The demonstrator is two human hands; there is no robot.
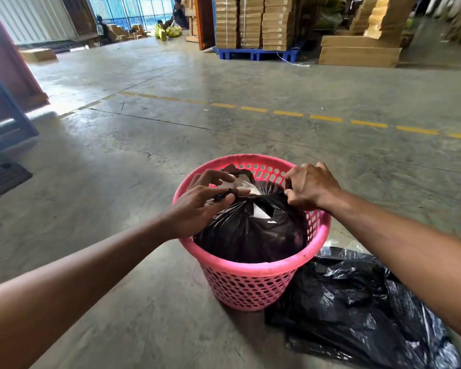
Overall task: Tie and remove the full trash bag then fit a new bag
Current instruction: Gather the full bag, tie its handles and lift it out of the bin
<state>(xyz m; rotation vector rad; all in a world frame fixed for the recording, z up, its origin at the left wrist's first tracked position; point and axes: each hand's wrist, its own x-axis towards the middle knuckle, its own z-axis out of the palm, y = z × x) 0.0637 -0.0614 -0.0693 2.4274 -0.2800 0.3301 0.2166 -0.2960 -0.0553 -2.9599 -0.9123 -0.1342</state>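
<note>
A pink perforated basket stands on the concrete floor in front of me. Inside it sits a full black trash bag with white paper showing through a gap at its top. My left hand pinches one gathered end of the bag's top on the left side. My right hand pinches the other end on the right side, over the basket's rim. The plastic is pulled taut between the two hands. A second black bag lies crumpled flat on the floor, touching the basket's right side.
Stacked cardboard boxes on a blue pallet stand far ahead, with more flat cartons to the right. A dashed yellow line crosses the floor. A dark rack frame and a black mat sit at the left.
</note>
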